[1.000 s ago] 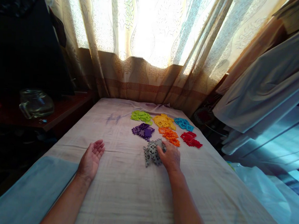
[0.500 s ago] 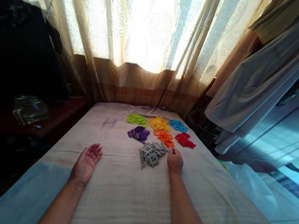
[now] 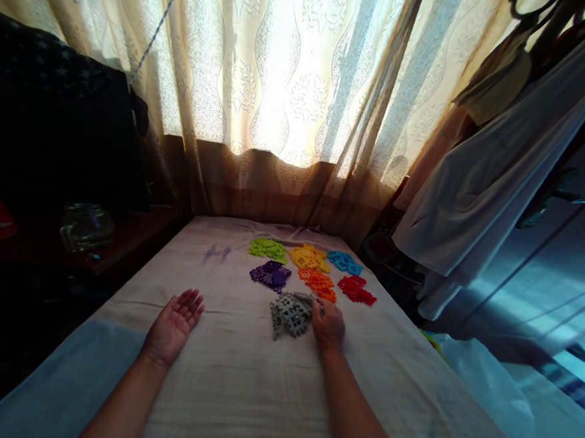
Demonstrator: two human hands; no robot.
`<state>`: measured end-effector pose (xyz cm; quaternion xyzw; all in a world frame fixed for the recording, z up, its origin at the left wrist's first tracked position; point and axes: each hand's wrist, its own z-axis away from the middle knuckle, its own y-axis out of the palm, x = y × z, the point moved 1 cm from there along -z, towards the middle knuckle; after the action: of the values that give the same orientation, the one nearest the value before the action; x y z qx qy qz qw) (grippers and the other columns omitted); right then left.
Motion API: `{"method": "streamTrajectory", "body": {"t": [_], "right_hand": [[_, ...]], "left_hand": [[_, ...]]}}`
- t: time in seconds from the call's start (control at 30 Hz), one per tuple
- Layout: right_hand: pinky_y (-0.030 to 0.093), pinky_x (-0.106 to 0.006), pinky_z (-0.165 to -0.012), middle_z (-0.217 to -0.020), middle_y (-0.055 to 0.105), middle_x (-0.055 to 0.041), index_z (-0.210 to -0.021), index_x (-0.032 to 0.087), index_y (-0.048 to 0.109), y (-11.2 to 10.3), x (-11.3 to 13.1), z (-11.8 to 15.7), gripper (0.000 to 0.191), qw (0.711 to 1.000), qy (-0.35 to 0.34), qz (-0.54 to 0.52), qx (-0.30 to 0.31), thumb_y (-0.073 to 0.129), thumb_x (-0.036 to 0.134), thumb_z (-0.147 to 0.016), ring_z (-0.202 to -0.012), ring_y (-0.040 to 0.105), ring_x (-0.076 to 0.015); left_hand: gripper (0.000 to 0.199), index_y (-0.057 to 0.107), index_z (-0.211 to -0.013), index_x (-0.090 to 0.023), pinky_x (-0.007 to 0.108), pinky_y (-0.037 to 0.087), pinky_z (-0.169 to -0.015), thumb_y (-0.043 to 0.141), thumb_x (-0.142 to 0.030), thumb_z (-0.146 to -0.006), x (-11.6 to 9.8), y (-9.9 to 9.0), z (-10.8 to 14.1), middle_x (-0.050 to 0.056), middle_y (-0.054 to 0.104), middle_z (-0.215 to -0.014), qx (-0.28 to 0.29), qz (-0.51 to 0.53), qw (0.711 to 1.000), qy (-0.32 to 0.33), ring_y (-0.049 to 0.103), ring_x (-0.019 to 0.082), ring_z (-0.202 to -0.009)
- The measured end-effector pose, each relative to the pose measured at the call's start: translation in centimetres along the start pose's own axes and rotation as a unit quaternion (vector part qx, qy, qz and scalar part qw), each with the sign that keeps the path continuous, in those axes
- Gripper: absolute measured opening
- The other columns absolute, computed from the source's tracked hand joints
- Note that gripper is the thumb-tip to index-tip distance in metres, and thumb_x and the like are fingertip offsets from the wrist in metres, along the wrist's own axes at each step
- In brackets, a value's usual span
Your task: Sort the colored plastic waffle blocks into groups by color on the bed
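My left hand (image 3: 171, 327) rests palm up on the bed sheet to the left, fingers stretched out and holding nothing. At the right edge of a pile of grey interlocking plastic pieces (image 3: 290, 314), my right hand (image 3: 329, 325) has its fingers curled together. The fingertips touch the pile's edge, and whatever is between them is hidden. Just beyond the grey pile lie purple pieces (image 3: 270, 275) and orange pieces (image 3: 318, 283). Red pieces (image 3: 356, 290) sit to the right. Farther back is a row of lime green (image 3: 268, 248), yellow (image 3: 310, 255) and blue pieces (image 3: 344, 262).
A pale sheet (image 3: 225, 388) covers the bed, with a blue patch (image 3: 77, 357) at lower left. Curtains (image 3: 275, 178) hang behind it. On a dark shelf at left stands a glass jar (image 3: 87, 227). Clothes (image 3: 465, 191) hang on the right, above a plastic bag (image 3: 482, 372).
My right hand has shifted left onto the edge of the grey pile, fingers still curled. My left hand stays open on the sheet. The camera has tilted up slightly.
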<state>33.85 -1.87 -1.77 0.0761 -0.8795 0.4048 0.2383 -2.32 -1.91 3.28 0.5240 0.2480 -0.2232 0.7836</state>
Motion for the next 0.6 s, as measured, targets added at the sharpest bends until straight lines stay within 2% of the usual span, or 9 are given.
{"method": "streamTrajectory", "body": {"t": [0.1, 0.2, 0.3, 0.37, 0.43, 0.5, 0.6], "right_hand": [[0.047, -0.035, -0.091, -0.101, 0.072, -0.0121, -0.099, 0.016, 0.071, 0.7, -0.7, 0.2, 0.036, 0.999, 0.008, -0.017, -0.032, 0.04, 0.032, -0.09, -0.095, 0.063, -0.0216], [0.047, -0.035, -0.092, -0.102, 0.072, -0.0113, -0.099, 0.017, 0.071, 1.0, -2.0, -0.4, 0.038, 0.998, -0.033, -0.034, -0.044, 0.039, 0.035, -0.09, -0.096, 0.064, -0.0215], [0.045, -0.038, -0.097, -0.11, 0.07, -0.0117, -0.103, 0.017, 0.071, -0.1, -4.9, -2.9, 0.042, 0.997, -0.058, -0.013, -0.048, 0.038, 0.039, -0.089, -0.104, 0.062, -0.023], [0.044, -0.04, -0.099, -0.116, 0.068, -0.0134, -0.109, 0.016, 0.07, -1.5, -7.7, -5.6, 0.045, 0.998, -0.001, 0.037, -0.042, 0.037, 0.04, -0.089, -0.11, 0.06, -0.0247], [0.045, -0.042, -0.097, -0.127, 0.063, -0.0134, -0.12, 0.017, 0.065, -2.7, -10.7, -8.7, 0.048, 0.989, 0.094, 0.11, -0.005, 0.037, 0.041, -0.09, -0.116, 0.057, -0.0278], [0.046, -0.045, -0.093, -0.134, 0.058, -0.0139, -0.13, 0.018, 0.059, -3.2, -13.1, -11.4, 0.053, 0.97, 0.176, 0.158, 0.059, 0.037, 0.046, -0.09, -0.117, 0.056, -0.0314], [0.046, -0.045, -0.09, -0.13, 0.061, -0.0125, -0.136, 0.022, 0.054, -2.2, -13.9, -13.5, 0.055, 0.951, 0.203, 0.157, 0.173, 0.033, 0.05, -0.093, -0.114, 0.059, -0.0308]], "left_hand": [[0.029, 0.067, -0.09, -0.014, 0.036, 0.054, -0.084, 0.039, -0.019, -0.093, -0.1, -0.1, 0.1, 0.01, 0.071, -0.097, 0.001, 0.0, 1.0, 0.001, 0.068, 0.017, -0.091], [0.028, 0.067, -0.092, -0.013, 0.038, 0.055, -0.084, 0.04, -0.019, -0.092, -0.1, -0.2, 0.1, 0.011, 0.07, -0.1, -0.005, 0.004, 1.0, 0.004, 0.068, 0.018, -0.093], [0.029, 0.068, -0.093, -0.013, 0.039, 0.056, -0.083, 0.039, -0.019, -0.092, -0.1, -0.3, -0.1, 0.011, 0.07, -0.103, -0.016, 0.011, 1.0, 0.009, 0.067, 0.02, -0.096], [0.03, 0.068, -0.093, -0.013, 0.039, 0.058, -0.082, 0.039, -0.02, -0.092, 0.0, -0.3, -0.3, 0.011, 0.069, -0.106, -0.026, 0.016, 0.999, 0.013, 0.066, 0.021, -0.099], [0.029, 0.068, -0.097, -0.014, 0.041, 0.058, -0.084, 0.04, -0.021, -0.092, 0.0, -0.4, -0.5, 0.012, 0.068, -0.111, -0.037, 0.022, 0.999, 0.014, 0.065, 0.022, -0.104], [0.029, 0.066, -0.105, -0.015, 0.044, 0.057, -0.087, 0.042, -0.024, -0.091, 0.0, -0.5, -0.7, 0.014, 0.065, -0.119, -0.048, 0.028, 0.998, 0.013, 0.063, 0.024, -0.111], [0.035, 0.063, -0.117, -0.015, 0.046, 0.055, -0.092, 0.043, -0.028, -0.091, 0.2, -0.5, -1.0, 0.016, 0.061, -0.126, -0.059, 0.025, 0.998, 0.007, 0.059, 0.026, -0.119]]}}
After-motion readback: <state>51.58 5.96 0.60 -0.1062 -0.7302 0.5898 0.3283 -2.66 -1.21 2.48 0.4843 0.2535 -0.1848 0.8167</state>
